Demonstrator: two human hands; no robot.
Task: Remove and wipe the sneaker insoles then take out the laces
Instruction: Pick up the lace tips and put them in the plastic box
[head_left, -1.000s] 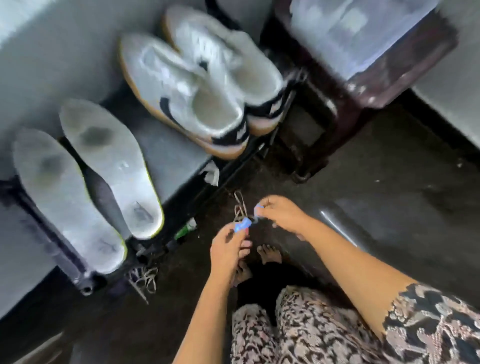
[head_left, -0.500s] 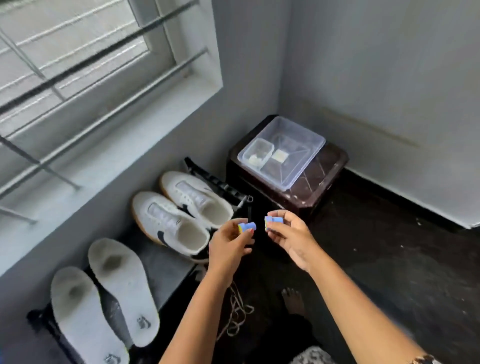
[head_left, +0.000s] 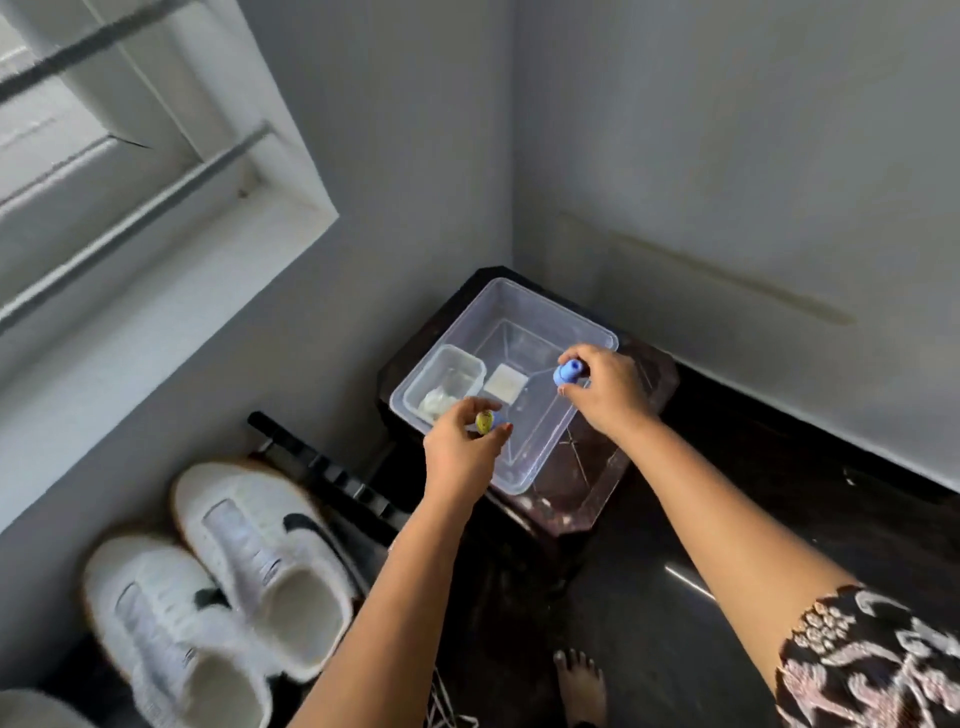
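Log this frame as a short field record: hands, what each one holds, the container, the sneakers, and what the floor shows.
left hand: pinches a small yellow and blue piece over the near-left rim of the clear tub
right hand: pinches a small blue piece over the tub's right side
clear tub: open, on a dark stand in the corner; holds a smaller clear box and a white square
sneakers: white pair by the wall, no laces visible
floor: loose laces, bare foot

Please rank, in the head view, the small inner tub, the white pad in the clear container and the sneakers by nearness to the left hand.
From the left hand:
1. Small inner tub, just above the fingers.
2. White pad, up and right.
3. Sneakers, lower left on the floor.
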